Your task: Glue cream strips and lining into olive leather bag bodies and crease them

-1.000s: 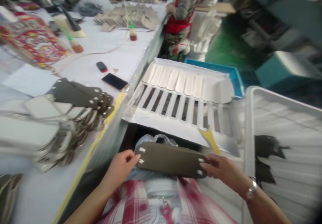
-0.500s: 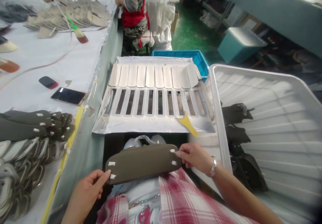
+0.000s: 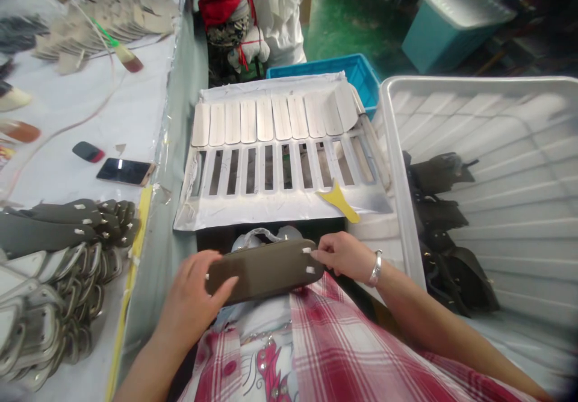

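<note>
You are clamping left hand (image 3: 194, 296) and right hand (image 3: 345, 256) fingers on one strap (image 3: 266, 269), few lying in the tray (image 3: 396, 167), a stack (image 3: 54, 230) waiting at the tabletop (image 3: 67, 119) edge.

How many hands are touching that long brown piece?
2. The left hand holds the brown piece at its left end; the right hand pinches its right end. No other hands are near it.

- Green floor (image 3: 356, 17) lies far beyond the right grip (image 3: 345, 256).
- White-covered tabletop (image 3: 67, 107) stretches left of the left grip (image 3: 194, 296).
- 1 teal box (image 3: 451, 26) stands on the floor, beyond and right.
</note>
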Tool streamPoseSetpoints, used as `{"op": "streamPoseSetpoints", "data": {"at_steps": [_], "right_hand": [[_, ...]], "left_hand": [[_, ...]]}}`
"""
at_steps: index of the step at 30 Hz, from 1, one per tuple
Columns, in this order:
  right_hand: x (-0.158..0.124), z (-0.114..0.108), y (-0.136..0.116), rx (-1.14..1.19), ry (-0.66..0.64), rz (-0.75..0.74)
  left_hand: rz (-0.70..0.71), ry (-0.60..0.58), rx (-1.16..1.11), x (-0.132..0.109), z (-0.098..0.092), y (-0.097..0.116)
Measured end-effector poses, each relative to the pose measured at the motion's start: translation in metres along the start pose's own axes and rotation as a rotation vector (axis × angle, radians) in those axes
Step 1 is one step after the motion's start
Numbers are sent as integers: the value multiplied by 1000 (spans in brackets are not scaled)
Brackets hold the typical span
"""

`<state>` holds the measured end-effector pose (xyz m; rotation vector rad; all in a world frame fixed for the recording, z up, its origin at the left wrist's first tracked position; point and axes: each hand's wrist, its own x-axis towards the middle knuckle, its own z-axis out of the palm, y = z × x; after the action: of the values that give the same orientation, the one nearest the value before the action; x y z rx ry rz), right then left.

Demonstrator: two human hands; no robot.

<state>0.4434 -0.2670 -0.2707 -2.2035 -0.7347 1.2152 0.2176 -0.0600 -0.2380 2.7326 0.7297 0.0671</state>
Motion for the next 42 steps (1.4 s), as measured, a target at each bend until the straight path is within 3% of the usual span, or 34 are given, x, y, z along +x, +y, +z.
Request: {"op": "streamPoseSetpoints", "data": {"at_steps": [4,8,24,42], "right_hand": [[1,0,2,15,-10,-15],[1,0,4,50,-16,-37],[1,-1,6,46,-6,-37],[-7,-4,-4,-372,102,-154]], "left_hand": [[423,-177,-95,33,36,61],[485,-258,-125,53,65,91],[438,-196,-154,55,74,100],[462,-170,-81,52,75,100]]}}
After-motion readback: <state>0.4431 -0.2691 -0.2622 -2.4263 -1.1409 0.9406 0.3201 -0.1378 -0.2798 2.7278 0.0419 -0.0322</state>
